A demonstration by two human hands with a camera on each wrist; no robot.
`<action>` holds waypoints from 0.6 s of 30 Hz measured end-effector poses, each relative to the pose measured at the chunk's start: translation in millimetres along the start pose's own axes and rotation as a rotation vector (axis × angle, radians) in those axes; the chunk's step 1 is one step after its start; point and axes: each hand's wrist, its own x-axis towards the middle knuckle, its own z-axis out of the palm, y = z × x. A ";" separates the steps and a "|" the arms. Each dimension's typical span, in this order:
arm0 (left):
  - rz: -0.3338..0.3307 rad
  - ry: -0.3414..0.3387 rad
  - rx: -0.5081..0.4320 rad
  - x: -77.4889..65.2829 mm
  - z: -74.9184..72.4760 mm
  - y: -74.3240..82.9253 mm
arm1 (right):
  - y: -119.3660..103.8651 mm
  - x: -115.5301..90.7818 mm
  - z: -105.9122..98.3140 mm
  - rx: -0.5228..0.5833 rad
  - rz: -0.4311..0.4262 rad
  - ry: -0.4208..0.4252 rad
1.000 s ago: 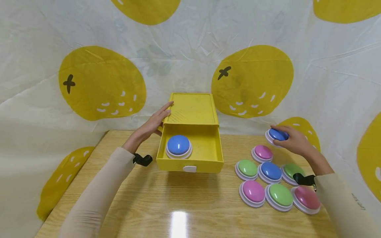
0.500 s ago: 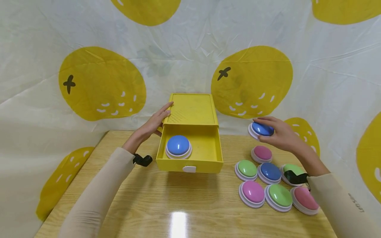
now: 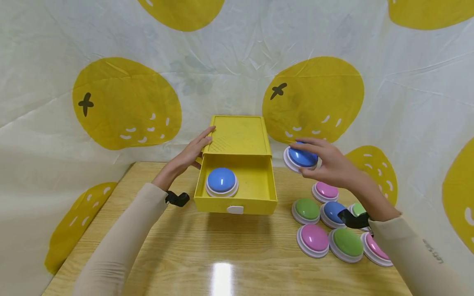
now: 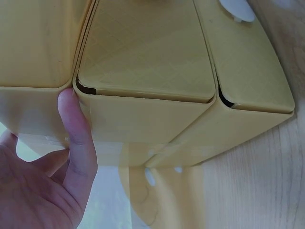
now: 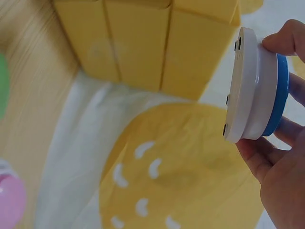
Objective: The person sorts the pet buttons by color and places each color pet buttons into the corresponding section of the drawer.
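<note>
Head view: faces forward and down over the pale wooden table (image 3: 177, 255), farthest off. Left-wrist view: close, rolled sideways, facing the front and side of the yellow plastic drawer cabinet (image 4: 147, 119). Right-wrist view: rolled, very near the round white button with a blue dome (image 5: 259, 90), cabinet beyond. All share the cabinet; head and right-wrist, the button.

Three blue buttons (image 3: 221, 180), three green buttons (image 3: 346, 241), three pink buttons (image 3: 314, 237), nine altogether! One yellow drawer stack (image 3: 240, 135), centre frame, two hands (image 3: 189, 154)!

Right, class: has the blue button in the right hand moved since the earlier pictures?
Yes: the held blue button has moved left, closer to the yellow drawer unit, in the head view.
</note>
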 end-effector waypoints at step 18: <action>0.005 -0.002 0.000 1.8 -0.4 -1.3 | -54.3 38.9 19.2 0.064 -0.160 -0.120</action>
